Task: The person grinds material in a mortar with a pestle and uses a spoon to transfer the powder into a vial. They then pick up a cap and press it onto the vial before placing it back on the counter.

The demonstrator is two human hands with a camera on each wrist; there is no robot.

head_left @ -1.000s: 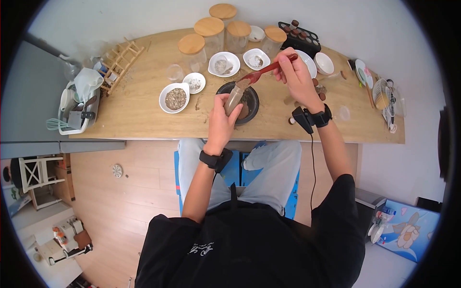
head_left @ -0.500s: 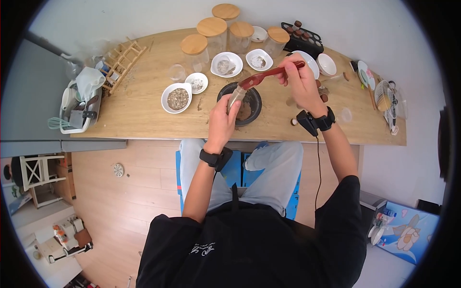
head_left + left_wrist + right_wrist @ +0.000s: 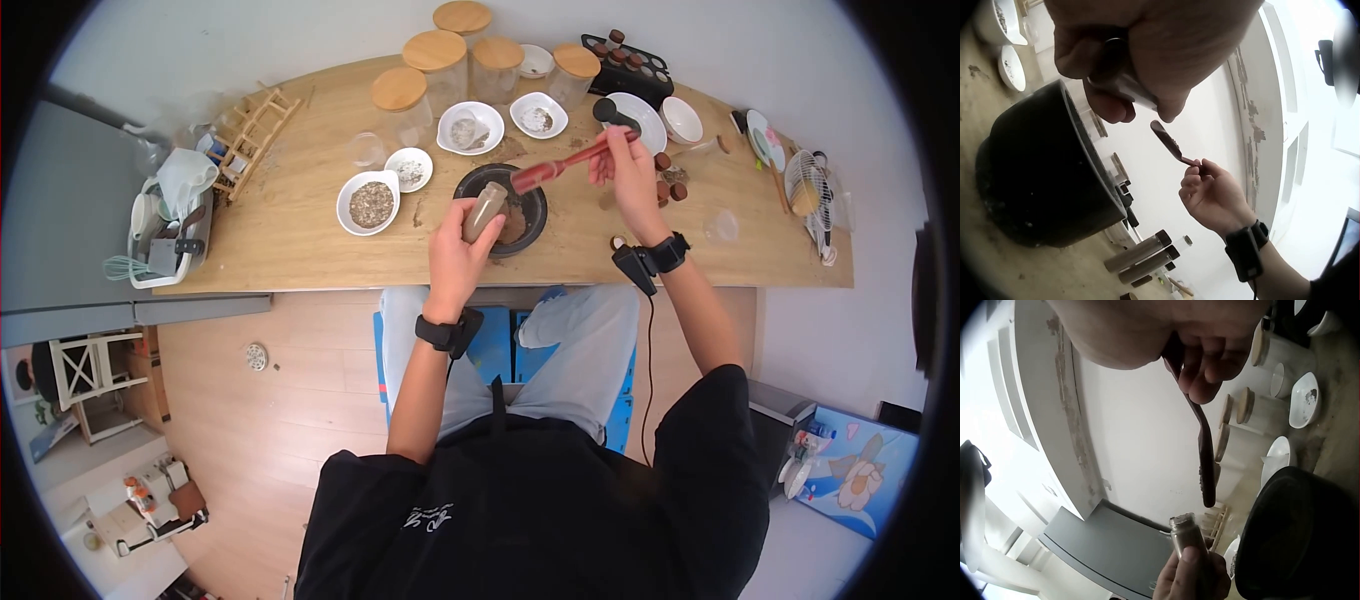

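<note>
In the head view the left hand (image 3: 460,250) grips a small glass vial (image 3: 484,212) of brownish powder, tilted over the near left side of a black mortar (image 3: 538,226). The right hand (image 3: 632,190) pinches the handle of a dark red spatula (image 3: 540,177), whose blade hangs over the mortar, apart from the vial. Some residue clings to the spatula blade (image 3: 1207,481) in the right wrist view, and the vial's open mouth (image 3: 1182,520) is below it. Brown powder lies inside the mortar.
White dishes (image 3: 371,204) with grains and powders stand left of and behind the mortar. Wooden-lidded jars (image 3: 436,52) line the back. Capped vials (image 3: 672,174) lie at the right, near a black rack (image 3: 640,78); a utensil basket (image 3: 180,255) stands far left.
The spatula has come away from the vial's mouth and moved to the right with the right hand. The vial remains in the left hand.
</note>
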